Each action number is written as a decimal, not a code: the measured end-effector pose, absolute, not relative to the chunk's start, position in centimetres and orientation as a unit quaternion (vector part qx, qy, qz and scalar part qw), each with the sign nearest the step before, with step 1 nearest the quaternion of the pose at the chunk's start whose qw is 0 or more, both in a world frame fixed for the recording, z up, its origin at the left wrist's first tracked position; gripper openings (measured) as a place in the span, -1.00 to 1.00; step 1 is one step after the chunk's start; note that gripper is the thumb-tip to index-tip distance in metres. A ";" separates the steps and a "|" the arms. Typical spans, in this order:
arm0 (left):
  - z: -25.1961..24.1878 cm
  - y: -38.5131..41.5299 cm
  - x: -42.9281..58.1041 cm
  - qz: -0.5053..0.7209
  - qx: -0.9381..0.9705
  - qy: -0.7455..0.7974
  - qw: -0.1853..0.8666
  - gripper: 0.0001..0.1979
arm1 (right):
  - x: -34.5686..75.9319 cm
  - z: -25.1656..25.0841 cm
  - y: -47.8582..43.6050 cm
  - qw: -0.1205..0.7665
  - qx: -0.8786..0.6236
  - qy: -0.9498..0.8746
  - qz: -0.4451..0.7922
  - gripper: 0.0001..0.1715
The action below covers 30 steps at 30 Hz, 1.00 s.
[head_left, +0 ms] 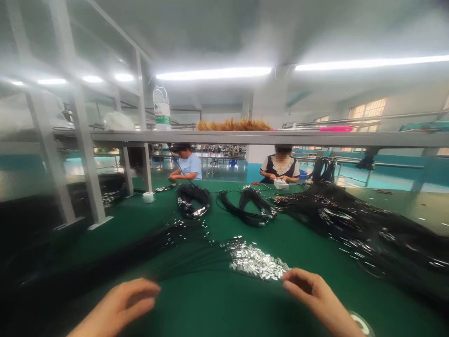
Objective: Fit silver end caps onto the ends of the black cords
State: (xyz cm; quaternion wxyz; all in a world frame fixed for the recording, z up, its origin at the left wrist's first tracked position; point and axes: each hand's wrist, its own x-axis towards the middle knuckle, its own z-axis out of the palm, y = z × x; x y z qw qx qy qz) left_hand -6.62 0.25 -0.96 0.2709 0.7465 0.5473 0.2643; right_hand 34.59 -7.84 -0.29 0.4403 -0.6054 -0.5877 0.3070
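many metal sleeves (pixel 257 262) just beside right hand (pixel 312 292) fingertips.

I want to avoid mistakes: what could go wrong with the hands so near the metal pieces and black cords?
The right hand is at the edge of the loose metal pieces; a sweep might scatter them across the green table. The black cords fan out near the left hand and could tangle.
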 end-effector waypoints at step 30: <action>1.5 -0.1 12.8 0.337 0.823 0.378 0.256 -0.77 | 34.6 -6.5 -3.8 0.184 -0.717 -0.664 -0.107 -0.87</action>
